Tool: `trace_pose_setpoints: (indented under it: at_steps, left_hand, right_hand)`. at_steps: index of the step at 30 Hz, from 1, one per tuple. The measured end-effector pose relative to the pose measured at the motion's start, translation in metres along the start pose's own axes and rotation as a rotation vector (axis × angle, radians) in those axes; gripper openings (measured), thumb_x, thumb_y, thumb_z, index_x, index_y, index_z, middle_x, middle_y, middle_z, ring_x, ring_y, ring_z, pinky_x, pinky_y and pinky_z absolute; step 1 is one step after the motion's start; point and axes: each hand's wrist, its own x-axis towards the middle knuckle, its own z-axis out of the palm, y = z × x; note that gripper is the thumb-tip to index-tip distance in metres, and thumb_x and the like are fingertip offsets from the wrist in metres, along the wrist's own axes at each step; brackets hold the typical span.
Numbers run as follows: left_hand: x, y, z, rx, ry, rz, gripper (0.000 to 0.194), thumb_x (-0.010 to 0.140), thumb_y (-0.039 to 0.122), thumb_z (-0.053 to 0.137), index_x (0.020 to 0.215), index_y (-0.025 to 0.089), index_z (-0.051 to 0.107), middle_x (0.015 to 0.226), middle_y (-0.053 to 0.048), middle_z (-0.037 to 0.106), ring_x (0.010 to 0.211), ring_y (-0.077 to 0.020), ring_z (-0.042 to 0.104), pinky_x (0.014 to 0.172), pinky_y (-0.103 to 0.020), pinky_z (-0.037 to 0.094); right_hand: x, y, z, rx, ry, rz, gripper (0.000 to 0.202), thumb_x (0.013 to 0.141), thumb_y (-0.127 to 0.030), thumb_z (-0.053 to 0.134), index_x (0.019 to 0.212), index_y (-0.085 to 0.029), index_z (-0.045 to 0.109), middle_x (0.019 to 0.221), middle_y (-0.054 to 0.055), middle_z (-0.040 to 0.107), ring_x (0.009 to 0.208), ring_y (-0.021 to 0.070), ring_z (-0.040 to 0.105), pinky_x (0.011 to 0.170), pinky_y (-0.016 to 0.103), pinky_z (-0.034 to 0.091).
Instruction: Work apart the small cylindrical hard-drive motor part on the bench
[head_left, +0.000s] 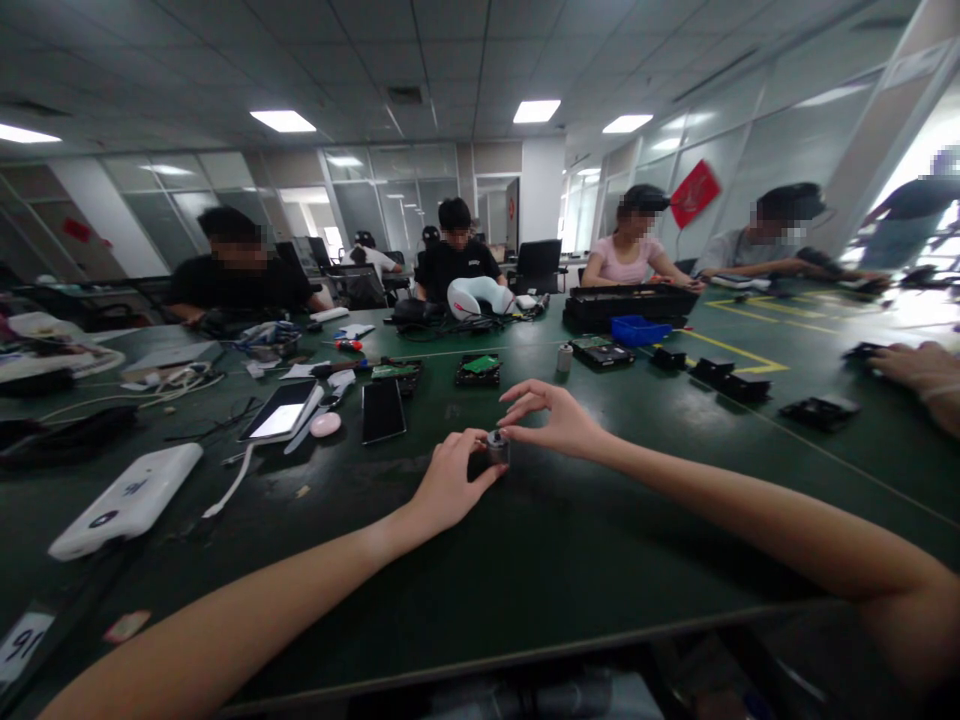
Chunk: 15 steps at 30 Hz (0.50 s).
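A small grey metal cylinder (496, 450) stands upright on the green table (600, 560), near the middle of the view. My left hand (450, 478) grips it from the left, with fingers behind and thumb in front. At its top, my right hand (551, 420) has thumb and index finger pinched together at a small dark piece; the other fingers are raised. Whether that piece is between the fingertips is too small to tell. A similar metal cylinder (565, 358) stands farther back, beyond my right hand.
A black phone (383, 411) and a pink round object (325, 425) lie to the left, with a white power bank (127, 500) nearer. Hard drives with green boards (478, 369), a blue bin (640, 331) and black parts (740, 386) lie behind. Several people sit around; another person's hand (919, 370) is at right.
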Motion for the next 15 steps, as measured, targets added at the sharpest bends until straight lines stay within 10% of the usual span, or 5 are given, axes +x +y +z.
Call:
trace_pose_setpoints:
  at_steps: [15]
  left_hand:
    - [0.0001,0.0006,0.0004,-0.016,0.001,0.003,0.032,0.082,0.034,0.066,0.109,0.024,0.054,0.103,-0.004,0.062,0.099,-0.0243,0.059,0.089,-0.041,0.046]
  right_hand:
    - [-0.0007,0.0003,0.0026,0.029,-0.018,0.049,0.038,0.071,-0.03,0.074,0.103,-0.017,0.059,0.079,0.004,0.074,0.079,0.0202,0.072,0.081,0.035,0.054]
